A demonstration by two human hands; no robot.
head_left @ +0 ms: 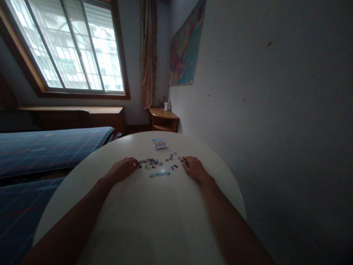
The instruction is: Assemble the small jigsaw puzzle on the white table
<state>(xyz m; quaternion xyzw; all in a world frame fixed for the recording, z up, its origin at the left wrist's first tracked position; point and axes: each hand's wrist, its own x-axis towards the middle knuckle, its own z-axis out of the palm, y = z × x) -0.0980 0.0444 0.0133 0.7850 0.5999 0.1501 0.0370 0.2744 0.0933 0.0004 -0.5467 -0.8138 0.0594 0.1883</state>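
Note:
Several small jigsaw pieces point(151, 162) lie scattered on a round white table point(138, 221). A short row of joined blue pieces point(159, 174) lies just in front of them. My left hand point(123, 168) rests on the table at the left end of the scatter, fingers curled, fingertips touching the nearest pieces. My right hand point(193, 168) rests at the right end, fingers bent down onto a piece or two there. Whether either hand holds a piece is too small to tell. A small picture card point(159, 144) lies farther back on the table.
A bed with a blue checked cover point(46, 147) runs along the left. A wooden corner shelf point(163, 118) stands at the back under a wall map point(185, 48). A bare wall point(275, 110) is close on the right. A large window point(71, 48) is at the back left.

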